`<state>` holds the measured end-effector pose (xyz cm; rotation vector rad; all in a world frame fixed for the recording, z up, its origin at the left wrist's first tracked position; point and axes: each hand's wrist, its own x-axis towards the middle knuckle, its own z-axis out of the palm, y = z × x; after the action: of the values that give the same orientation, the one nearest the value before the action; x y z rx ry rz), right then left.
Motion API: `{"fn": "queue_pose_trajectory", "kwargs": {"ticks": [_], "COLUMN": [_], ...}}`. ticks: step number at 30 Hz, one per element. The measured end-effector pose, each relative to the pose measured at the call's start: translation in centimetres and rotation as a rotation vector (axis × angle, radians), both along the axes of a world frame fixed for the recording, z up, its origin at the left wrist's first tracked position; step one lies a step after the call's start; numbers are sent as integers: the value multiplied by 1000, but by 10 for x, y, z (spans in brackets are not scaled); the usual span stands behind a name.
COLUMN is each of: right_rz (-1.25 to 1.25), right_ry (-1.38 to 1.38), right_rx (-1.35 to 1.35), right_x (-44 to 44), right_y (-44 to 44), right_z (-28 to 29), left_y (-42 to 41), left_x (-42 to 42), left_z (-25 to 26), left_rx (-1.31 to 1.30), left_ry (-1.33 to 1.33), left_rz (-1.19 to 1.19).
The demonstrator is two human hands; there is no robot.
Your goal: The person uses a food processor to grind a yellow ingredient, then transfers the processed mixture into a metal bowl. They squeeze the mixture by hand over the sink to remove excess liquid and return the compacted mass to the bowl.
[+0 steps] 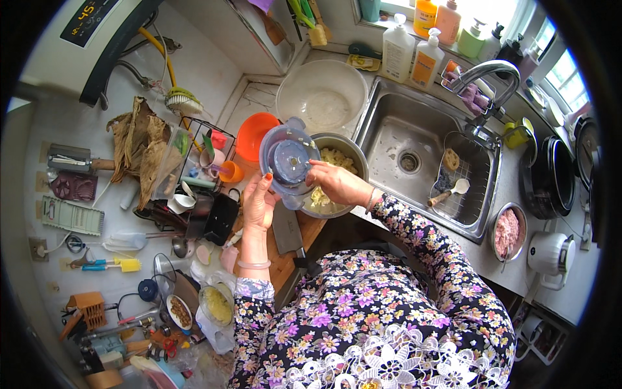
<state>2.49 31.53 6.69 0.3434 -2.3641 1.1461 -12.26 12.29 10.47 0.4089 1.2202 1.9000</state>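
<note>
A translucent bluish plastic container or lid part (pixel 290 163) with a round centre and side tabs is tilted above a metal pot. My left hand (pixel 260 202) holds its lower left rim between thumb and fingers. At its right side my right hand (pixel 340 184) has its fingers on the inner rim, thumb and index together; whether they grip it or wipe it I cannot tell. Beneath, the metal pot (pixel 362 163) holds pale yellowish chopped food (pixel 335 158), with bits of the same food stuck to the plastic. A cleaver (pixel 286 228) lies on the wooden board (pixel 316 233) below my hands.
An orange bowl (pixel 255 133) and a large translucent basin (pixel 322 95) stand behind the pot. Right of it is a steel sink (pixel 408 126) with a faucet (pixel 486 92), rack and spoon. A bowl of minced meat (pixel 508 233) sits farther right. Utensil holders and a wire basket crowd the left.
</note>
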Motion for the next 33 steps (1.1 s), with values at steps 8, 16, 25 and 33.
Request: {"fn": "queue_pose_trajectory", "kwargs": {"ticks": [8, 16, 25, 33], "right_rz": [-347, -401, -185, -412], "right_ry": [27, -17, -134, -105], "right_rx": [262, 305, -129, 122], "right_x": [-8, -29, -10, -22], "right_y": [22, 50, 22, 28], "right_z": [32, 12, -29, 15], "left_y": [2, -1, -5, -7], "left_x": [7, 15, 8, 14], "left_z": [5, 10, 0, -2], "left_rx": [-27, -46, 107, 29], "left_ry": [24, 78, 73, 16], "left_rz": [-69, -111, 17, -85]}}
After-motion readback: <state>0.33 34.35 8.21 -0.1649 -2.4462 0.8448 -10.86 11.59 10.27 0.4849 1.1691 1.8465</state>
